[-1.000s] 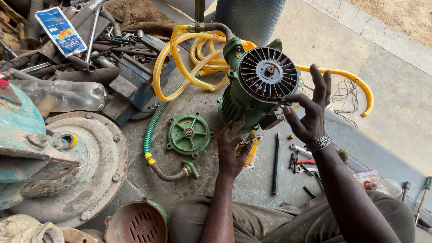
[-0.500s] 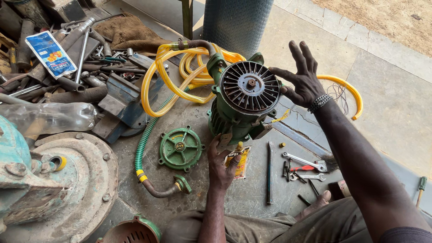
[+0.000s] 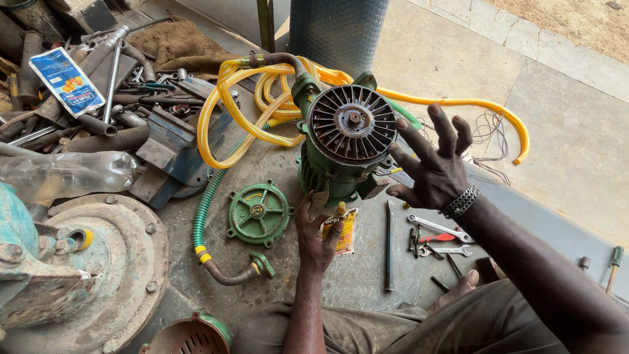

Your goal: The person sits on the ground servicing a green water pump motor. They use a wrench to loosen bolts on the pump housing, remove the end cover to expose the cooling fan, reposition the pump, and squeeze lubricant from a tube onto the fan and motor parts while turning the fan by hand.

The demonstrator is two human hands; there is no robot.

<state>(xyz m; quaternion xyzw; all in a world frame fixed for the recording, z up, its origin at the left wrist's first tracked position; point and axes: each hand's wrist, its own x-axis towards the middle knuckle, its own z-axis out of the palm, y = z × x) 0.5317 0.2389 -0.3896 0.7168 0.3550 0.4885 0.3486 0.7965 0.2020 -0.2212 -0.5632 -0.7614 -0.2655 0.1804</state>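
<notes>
A green electric motor (image 3: 325,178) stands on end on the concrete, its black ribbed cooling fan (image 3: 352,123) facing up at me. My left hand (image 3: 316,231) reaches up to the motor's lower edge and grips it there, beside a small yellow packet (image 3: 344,229). My right hand (image 3: 435,168) hovers just right of the fan with fingers spread, holding nothing; a metal bracelet sits on its wrist. A round green cover plate (image 3: 259,213) lies left of the motor.
Yellow hose (image 3: 223,111) coils behind the motor; a green ribbed hose (image 3: 206,210) runs down the left. Wrenches (image 3: 438,231) and a long rod (image 3: 389,246) lie at right. A rusty round casing (image 3: 128,262), blue vise (image 3: 171,149), plastic bottle (image 3: 65,172) and scrap tools crowd the left.
My right hand has come off the fan's right rim and dropped lower, away from it, fingers still spread. The left hand stays at the motor's base. The view has shifted.
</notes>
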